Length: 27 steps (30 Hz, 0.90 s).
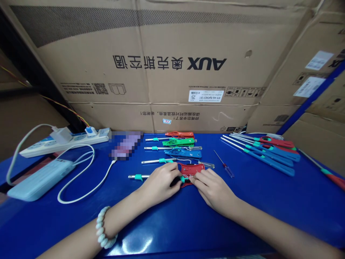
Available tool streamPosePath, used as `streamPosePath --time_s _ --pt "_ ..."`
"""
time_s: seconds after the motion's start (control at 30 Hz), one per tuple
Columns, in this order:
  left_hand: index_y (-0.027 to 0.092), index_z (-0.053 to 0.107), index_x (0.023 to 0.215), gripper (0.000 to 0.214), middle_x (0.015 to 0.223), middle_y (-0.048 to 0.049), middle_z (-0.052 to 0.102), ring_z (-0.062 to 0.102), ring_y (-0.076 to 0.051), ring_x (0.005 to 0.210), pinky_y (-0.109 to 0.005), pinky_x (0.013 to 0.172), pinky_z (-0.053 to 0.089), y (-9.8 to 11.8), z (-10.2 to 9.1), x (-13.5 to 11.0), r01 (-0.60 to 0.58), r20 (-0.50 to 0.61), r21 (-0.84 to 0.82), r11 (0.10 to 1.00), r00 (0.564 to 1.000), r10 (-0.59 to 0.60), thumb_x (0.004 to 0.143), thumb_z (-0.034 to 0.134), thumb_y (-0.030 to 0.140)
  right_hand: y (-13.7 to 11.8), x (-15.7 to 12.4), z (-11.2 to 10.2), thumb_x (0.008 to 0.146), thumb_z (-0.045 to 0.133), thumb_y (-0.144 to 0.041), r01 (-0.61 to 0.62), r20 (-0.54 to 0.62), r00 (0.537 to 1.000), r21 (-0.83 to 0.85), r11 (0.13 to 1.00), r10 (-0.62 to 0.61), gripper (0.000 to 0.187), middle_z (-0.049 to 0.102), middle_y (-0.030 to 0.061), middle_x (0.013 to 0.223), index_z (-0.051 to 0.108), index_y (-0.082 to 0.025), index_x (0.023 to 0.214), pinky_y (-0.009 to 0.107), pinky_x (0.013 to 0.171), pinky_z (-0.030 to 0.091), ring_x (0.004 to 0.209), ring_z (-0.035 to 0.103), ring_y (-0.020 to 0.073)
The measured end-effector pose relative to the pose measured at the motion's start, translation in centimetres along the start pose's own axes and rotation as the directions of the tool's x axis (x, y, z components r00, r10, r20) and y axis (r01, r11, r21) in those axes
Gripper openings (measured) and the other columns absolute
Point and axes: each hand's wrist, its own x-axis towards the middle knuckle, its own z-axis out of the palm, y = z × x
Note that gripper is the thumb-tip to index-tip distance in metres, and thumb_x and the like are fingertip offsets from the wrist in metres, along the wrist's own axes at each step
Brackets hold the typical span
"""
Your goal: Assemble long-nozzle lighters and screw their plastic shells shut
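Note:
My left hand (161,183) and my right hand (212,187) meet on a red plastic tool handle (192,169) lying on the blue table (167,223). Both hands have fingers curled and pinching at it. A metal rod with a teal collar (138,176) sticks out left from under my left hand. Behind the hands lies a row of similar tools with an orange handle (180,134), a green handle (178,142) and a blue handle (183,153). A pale bead bracelet (104,231) is on my left wrist.
A pile of finished long-rod tools (265,151) lies at the right, and a small clear-handled screwdriver (224,164) beside my right hand. At the left are a power strip (35,145), a light-blue power bank (40,178) and white cables. Large cardboard boxes (167,64) wall the back.

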Motion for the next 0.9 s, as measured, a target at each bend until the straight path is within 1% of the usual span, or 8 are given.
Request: streamPosePath --time_s 0.27,0.37,0.47,0.53,0.77,0.83,0.9 --pt "0.015 0.065 0.092 0.016 0.088 -0.0066 0.058 0.057 -0.019 0.085 -0.029 0.074 0.048 -0.16 0.09 0.0 -0.004 0.013 -0.007 1.0 1.0 0.004 0.083 0.052 0.014 -0.02 0.04 -0.14 0.091 0.039 -0.006 0.014 -0.018 1.0 0.01 1.0 -0.014 0.027 0.064 0.0096 0.079 0.064 -0.009 0.099 0.034 0.067 0.043 0.073 0.054 0.0205" --pt "0.015 0.065 0.092 0.016 0.087 -0.006 0.057 0.057 -0.019 0.083 -0.028 0.073 0.048 -0.14 0.12 -0.01 -0.003 0.008 -0.012 1.0 1.0 0.003 0.082 0.053 0.013 0.1 0.14 -0.16 0.092 0.041 -0.01 -0.067 -0.007 0.998 0.135 0.989 0.069 0.024 0.063 0.0084 0.079 0.064 -0.012 0.096 0.033 0.067 0.045 0.073 0.056 0.0198" --pt "0.016 0.065 0.093 0.017 0.087 -0.0054 0.057 0.058 -0.018 0.083 -0.027 0.072 0.048 -0.07 0.1 -0.01 0.005 0.007 -0.018 1.0 1.0 -0.005 0.081 0.054 0.012 0.28 0.27 -0.17 0.092 0.044 -0.013 -0.165 0.009 0.985 0.285 0.944 0.17 0.02 0.063 0.0063 0.078 0.063 -0.016 0.092 0.03 0.068 0.047 0.073 0.057 0.018" --pt "0.016 0.065 0.093 0.016 0.086 -0.0053 0.058 0.058 -0.018 0.082 -0.027 0.071 0.048 -0.02 0.06 -0.01 0.009 0.011 -0.015 1.0 1.0 -0.009 0.081 0.054 0.013 0.31 0.35 -0.16 0.091 0.045 -0.013 -0.192 0.016 0.98 0.323 0.927 0.198 0.018 0.063 0.0057 0.077 0.063 -0.017 0.09 0.03 0.068 0.047 0.072 0.057 0.0177" --pt "0.016 0.064 0.092 0.014 0.086 -0.0055 0.058 0.058 -0.018 0.082 -0.027 0.071 0.048 -0.04 0.02 0.04 -0.001 0.015 -0.006 1.0 1.0 0.001 0.083 0.053 0.015 0.1 0.35 0.01 0.09 0.047 -0.013 -0.296 0.064 0.954 0.378 0.877 0.294 0.014 0.062 0.0038 0.075 0.058 -0.019 0.084 0.027 0.065 0.044 0.071 0.056 0.017" --pt "0.016 0.063 0.091 0.013 0.086 -0.0054 0.057 0.057 -0.018 0.081 -0.027 0.07 0.048 -0.07 0.08 0.04 -0.004 0.015 0.0 1.0 1.0 0.004 0.082 0.053 0.015 0.06 0.35 0.01 0.091 0.046 -0.014 -0.291 0.057 0.955 0.365 0.885 0.29 0.015 0.061 0.0036 0.074 0.057 -0.019 0.081 0.027 0.063 0.043 0.069 0.055 0.0166" --pt "0.016 0.063 0.09 0.013 0.086 -0.0053 0.057 0.057 -0.018 0.081 -0.027 0.07 0.048 -0.07 0.14 0.02 -0.003 0.02 0.011 1.0 1.0 0.003 0.082 0.053 0.014 0.02 0.36 -0.04 0.091 0.044 -0.014 -0.255 0.049 0.966 0.318 0.913 0.253 0.017 0.06 0.0044 0.074 0.057 -0.019 0.08 0.028 0.064 0.043 0.07 0.054 0.0172"
